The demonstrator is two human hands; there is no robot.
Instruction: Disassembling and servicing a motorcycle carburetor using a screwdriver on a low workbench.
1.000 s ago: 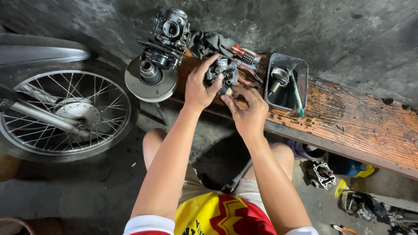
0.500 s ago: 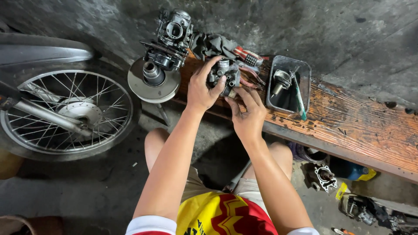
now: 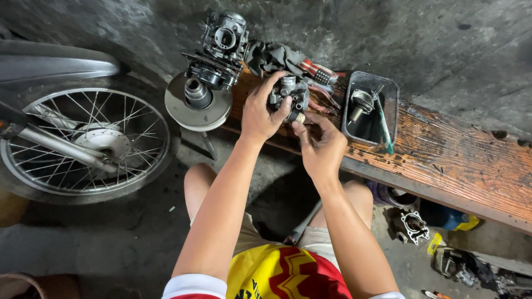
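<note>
My left hand point(image 3: 260, 113) grips a small grey metal carburetor point(image 3: 288, 94) from its left side, holding it just above the wooden bench point(image 3: 460, 166). My right hand point(image 3: 318, 144) is below and to the right of the carburetor, fingertips pinching at a brass part on its underside. Both forearms reach up from the bottom of the view. Behind the carburetor lie a dark rag point(image 3: 274, 55) and a red-handled tool point(image 3: 318, 71).
A second carburetor point(image 3: 224, 36) and a round metal pulley point(image 3: 197, 99) sit at the bench's left end. A black tray point(image 3: 370, 108) with parts and a green-handled tool is on the right. A spoked motorcycle wheel point(image 3: 83, 141) stands left. Engine parts point(image 3: 413, 226) lie on the floor.
My right hand has shifted down a little below the carburetor, with its fingers now at the underside. My left hand keeps the same grip.
</note>
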